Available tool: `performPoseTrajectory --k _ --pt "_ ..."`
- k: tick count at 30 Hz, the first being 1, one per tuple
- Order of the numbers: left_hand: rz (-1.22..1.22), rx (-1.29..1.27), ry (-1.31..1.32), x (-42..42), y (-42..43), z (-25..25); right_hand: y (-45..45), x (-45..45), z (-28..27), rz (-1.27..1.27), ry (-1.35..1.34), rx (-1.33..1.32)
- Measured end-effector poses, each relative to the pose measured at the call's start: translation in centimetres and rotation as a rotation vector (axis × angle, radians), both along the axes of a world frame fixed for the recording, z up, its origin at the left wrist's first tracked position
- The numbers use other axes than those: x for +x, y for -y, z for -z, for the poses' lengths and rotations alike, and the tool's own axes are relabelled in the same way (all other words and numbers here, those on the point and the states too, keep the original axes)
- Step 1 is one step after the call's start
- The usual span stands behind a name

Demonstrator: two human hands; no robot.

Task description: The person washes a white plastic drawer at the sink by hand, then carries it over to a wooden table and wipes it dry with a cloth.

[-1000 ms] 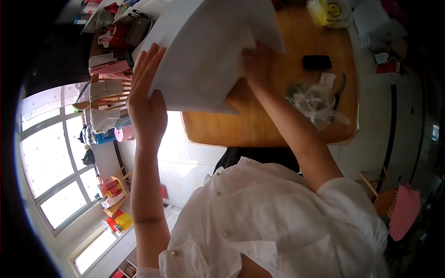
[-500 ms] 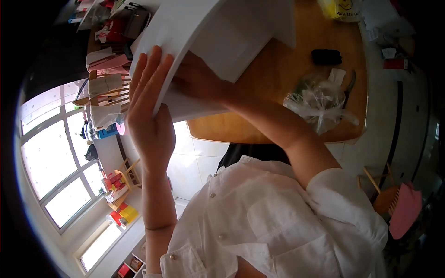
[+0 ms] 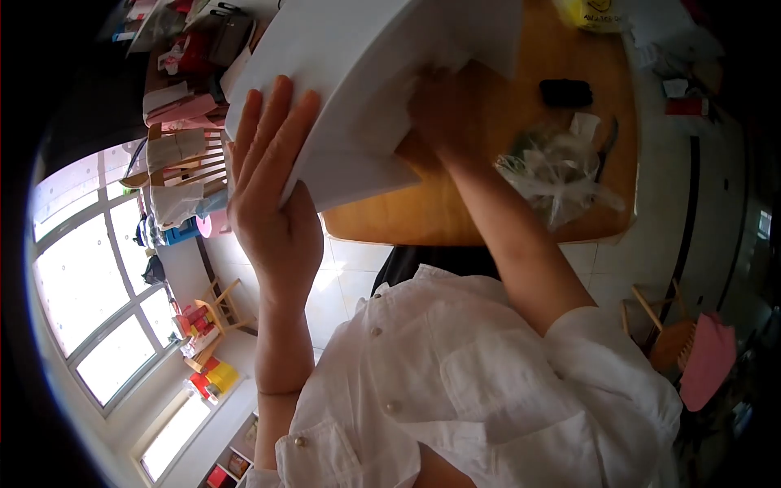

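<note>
Left hand [image 3: 271,193] clamped white, smooth-panelled open box [image 3: 333,50], edge slanting away rightward; right hand [image 3: 438,112] at hollow side, grip unclear.

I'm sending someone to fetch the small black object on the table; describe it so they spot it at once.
Look at the right-hand side of the brown wooden table. Beyond the clear plastic bag, with the yellow bag farther off, lies the black object. Its stubby, solid-black shape sets it apart from the see-through bag and the slim, curved dark item beside that bag.
</note>
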State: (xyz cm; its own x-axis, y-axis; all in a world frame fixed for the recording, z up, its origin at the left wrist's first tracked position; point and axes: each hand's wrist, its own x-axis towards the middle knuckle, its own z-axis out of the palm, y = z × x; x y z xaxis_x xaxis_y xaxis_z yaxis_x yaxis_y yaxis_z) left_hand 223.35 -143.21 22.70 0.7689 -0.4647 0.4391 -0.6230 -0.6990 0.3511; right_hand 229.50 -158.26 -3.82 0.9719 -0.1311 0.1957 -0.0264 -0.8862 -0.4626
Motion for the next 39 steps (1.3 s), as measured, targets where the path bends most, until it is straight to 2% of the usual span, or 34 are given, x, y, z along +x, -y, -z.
performPoseTrajectory --k 2,5,6,9,11,14,17,20,23,26,31,33,35,37,39 --pt "-0.006 0.002 0.009 -0.2 0.1 0.1 -1.0 -2.0 -6.1 -0.114 -0.332 -0.111" --pt "-0.005 -0.045 0.009 -0.5 0.1 0.4 -5.8 -1.8 1.6 0.211 -0.001 0.557" --pt "-0.009 -0.051 0.005 -0.5 0.0 0.5 -6.7 -1.8 3.7 0.139 0.017 0.498" --pt "-0.033 -0.065 0.000 -0.6 -0.1 0.6 -7.4 -2.4 5.2 -0.102 0.071 0.368" --pt "-0.055 -0.059 0.008 -0.8 0.2 0.7 -6.0 -3.4 0.4 -0.286 0.112 0.353" --pt "-0.036 -0.058 0.025 -0.8 0.3 0.5 -5.9 -3.7 -1.9 -0.187 0.232 0.635" --pt "-0.036 -0.067 0.023 -1.0 0.3 0.7 -5.8 -3.9 -0.3 -0.375 0.053 0.425" --pt "-0.054 -0.058 0.010 -1.7 0.4 0.8 -6.1 -3.5 3.2 -0.478 0.092 0.201" --pt "-0.045 -0.058 0.016 -1.8 0.5 0.8 -5.7 -3.7 1.2 -0.459 -0.153 0.266" --pt "-0.041 -0.034 0.019 -1.7 0.2 0.5 -5.1 -2.9 -1.2 -0.635 -0.230 -0.101" --pt "-0.042 -0.060 0.028 -1.9 0.4 0.7 -0.2 -3.2 2.6 -0.177 0.049 0.109" --pt "-0.043 -0.066 0.028 -2.1 0.6 0.9 0.9 -3.4 2.4 -0.157 -0.003 0.085" --pt "-0.045 -0.055 0.047 -2.2 0.7 0.9 1.8 -2.7 -2.1 -0.297 -0.199 -0.036" --pt "-0.049 -0.042 0.048 -2.4 0.9 0.8 0.4 -2.0 -0.3 -0.270 -0.046 -0.009" --pt "-0.048 -0.041 0.043 -2.6 1.0 0.8 -1.5 -2.1 1.7 -0.139 0.030 0.106"
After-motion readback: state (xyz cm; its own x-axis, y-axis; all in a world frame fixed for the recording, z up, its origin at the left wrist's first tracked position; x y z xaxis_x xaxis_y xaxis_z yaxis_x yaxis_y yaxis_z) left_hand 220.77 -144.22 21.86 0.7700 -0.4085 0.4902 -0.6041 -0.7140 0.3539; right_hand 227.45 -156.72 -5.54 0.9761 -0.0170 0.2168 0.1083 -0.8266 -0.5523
